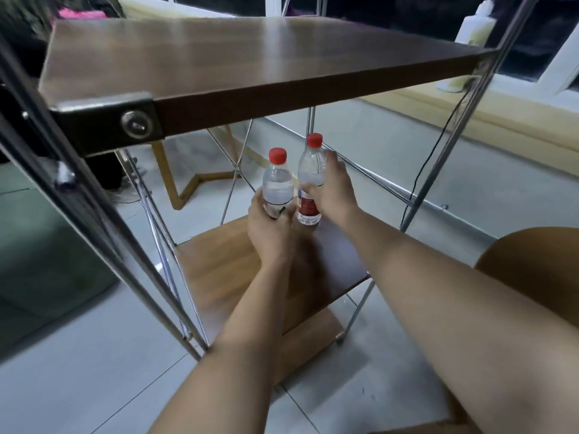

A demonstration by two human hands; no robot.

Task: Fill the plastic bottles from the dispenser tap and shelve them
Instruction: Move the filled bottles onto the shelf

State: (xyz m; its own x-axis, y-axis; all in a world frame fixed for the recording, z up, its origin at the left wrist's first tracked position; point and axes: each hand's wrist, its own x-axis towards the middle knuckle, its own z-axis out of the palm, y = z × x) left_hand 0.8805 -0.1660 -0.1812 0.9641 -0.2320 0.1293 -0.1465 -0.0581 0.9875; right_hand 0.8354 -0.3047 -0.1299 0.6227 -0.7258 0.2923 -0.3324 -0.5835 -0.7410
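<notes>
In the head view, both arms reach in under the dark brown wooden top shelf (250, 57) of a shiny metal rack (416, 198). The left hand (269, 227) has its fingers curled round the low part of a clear plastic bottle with a red cap (278, 183). The right hand (332, 189) wraps its fingers round the side of a second clear plastic bottle with a red cap and a red label (310, 175). Both bottles stand straight up, caps on top, side by side and nearly touching. Both look full of water. The light brown wooden lower shelf (219, 264) lies right under them, near its back edge. The second bottle's bottom is at the board or just above it; I cannot tell which. The first bottle's bottom is hidden by the hand. I think the next move is straight down, then let go.
</notes>
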